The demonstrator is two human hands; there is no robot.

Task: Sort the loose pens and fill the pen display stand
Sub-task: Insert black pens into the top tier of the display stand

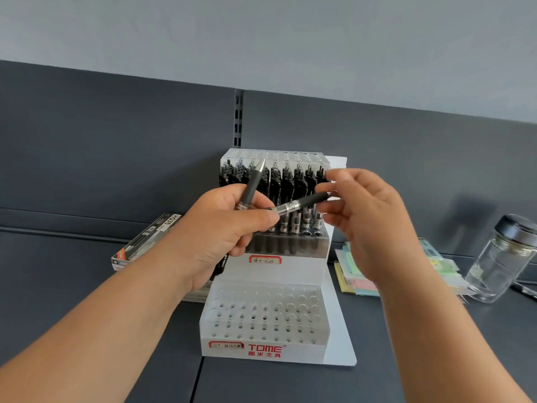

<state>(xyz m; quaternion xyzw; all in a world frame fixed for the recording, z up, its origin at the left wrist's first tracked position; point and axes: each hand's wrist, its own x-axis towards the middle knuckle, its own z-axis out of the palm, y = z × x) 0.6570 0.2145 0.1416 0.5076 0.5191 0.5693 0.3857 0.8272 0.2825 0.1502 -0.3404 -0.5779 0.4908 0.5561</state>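
A white tiered pen display stand [334, 333] stands on the dark shelf in front of me. Its upper tier [290, 245] holds several black pens upright; the lower tier [261, 315] shows rows of empty holes. My left hand [220, 231] grips a small bundle of black pens, one pen [252, 184] pointing up with its silver tip toward the stand. My right hand [366, 219] pinches the grip end of another black pen [302, 203], which lies nearly level between the two hands, its other end at my left fingers.
A pen box [145, 242] lies to the left behind my left hand. A stack of pastel paper pads [357, 274] and a glass jar with a dark lid [502, 263] sit on the right. The shelf's grey back panel rises behind the stand.
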